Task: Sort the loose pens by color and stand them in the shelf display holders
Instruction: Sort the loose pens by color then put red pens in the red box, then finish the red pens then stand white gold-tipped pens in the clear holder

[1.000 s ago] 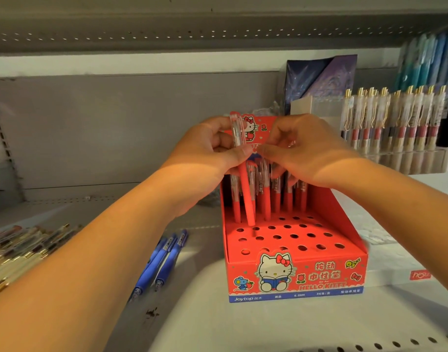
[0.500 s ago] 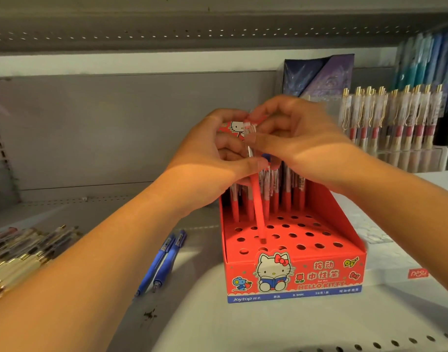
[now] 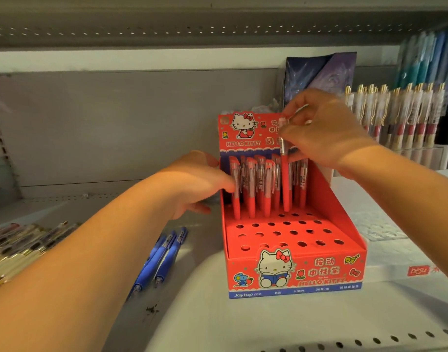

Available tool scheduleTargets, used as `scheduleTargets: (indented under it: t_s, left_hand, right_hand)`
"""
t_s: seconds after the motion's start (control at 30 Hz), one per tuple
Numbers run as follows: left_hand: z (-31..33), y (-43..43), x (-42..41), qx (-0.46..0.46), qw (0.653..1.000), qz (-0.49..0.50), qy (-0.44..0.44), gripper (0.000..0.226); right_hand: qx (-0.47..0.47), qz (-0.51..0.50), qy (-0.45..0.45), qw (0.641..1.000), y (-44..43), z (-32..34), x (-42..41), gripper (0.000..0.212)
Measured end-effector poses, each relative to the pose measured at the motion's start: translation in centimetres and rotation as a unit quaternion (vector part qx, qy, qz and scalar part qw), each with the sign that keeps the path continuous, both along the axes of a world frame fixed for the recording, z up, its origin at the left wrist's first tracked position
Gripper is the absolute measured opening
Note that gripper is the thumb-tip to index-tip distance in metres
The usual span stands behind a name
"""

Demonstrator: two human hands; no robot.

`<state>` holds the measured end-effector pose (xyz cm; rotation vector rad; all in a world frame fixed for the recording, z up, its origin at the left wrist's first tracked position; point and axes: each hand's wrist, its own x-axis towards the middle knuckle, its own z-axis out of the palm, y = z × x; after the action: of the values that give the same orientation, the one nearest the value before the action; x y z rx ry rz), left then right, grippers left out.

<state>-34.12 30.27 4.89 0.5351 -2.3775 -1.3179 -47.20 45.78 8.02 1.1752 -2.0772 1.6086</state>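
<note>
**One red display box (image 3: 319,271), three blue pens (image 3: 151,268) and one held red pen (image 3: 285,184) on a grey shelf (image 3: 243,323).**

Nearest, the three blue pens lay side by side on the shelf, just left of the box. The box top showed three full front rows of six empty holes. Behind them, standing red pens (image 3: 251,199) overlapped too much to count. The held red pen, red below and clear above, stood upright among the rear rows. The right hand (image 3: 324,133) pinched its top between thumb and fingertips. The left hand (image 3: 192,181), fingers loosely extended and holding nothing, lay at the box's left side by the leftmost pens. Farther right stood gold-clipped pens (image 3: 400,110).
</note>
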Motion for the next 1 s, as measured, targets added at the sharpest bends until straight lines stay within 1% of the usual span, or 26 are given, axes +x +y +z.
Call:
scheduleTargets:
  t_s: [0.17,0.3,0.63,0.7,0.83,1.0]
  left_hand:
    - [-0.3,-0.1,0.1,0.029,0.997,-0.053,-0.053,0.026]
    - [-0.3,0.0,0.3,0.036,0.994,-0.081,-0.065,0.033]
    - [-0.4,0.4,0.4,0.043,0.994,-0.079,-0.058,0.034]
    - [-0.5,0.5,0.4,0.044,0.994,-0.079,-0.055,0.034]
    - [-0.4,0.5,0.5,0.046,0.994,-0.076,-0.058,0.033]
    - [-0.4,0.5,0.6,0.058,0.994,-0.075,-0.058,0.032]
  right_hand:
    - [0.013,-0.021,0.013,1.0,-0.4,-0.7,-0.1,0.022]
    - [0.016,-0.022,0.001,1.0,-0.5,-0.7,0.0,0.022]
    - [0.032,-0.068,0.042,0.996,0.0,-0.9,0.5,0.026]
    - [0.034,-0.077,0.04,0.996,0.2,-1.0,0.6,0.026]
    - [0.037,-0.1,0.045,0.993,0.3,-1.1,0.4,0.021]
    - [0.025,-0.12,0.025,0.992,0.8,-1.7,-0.2,0.028]
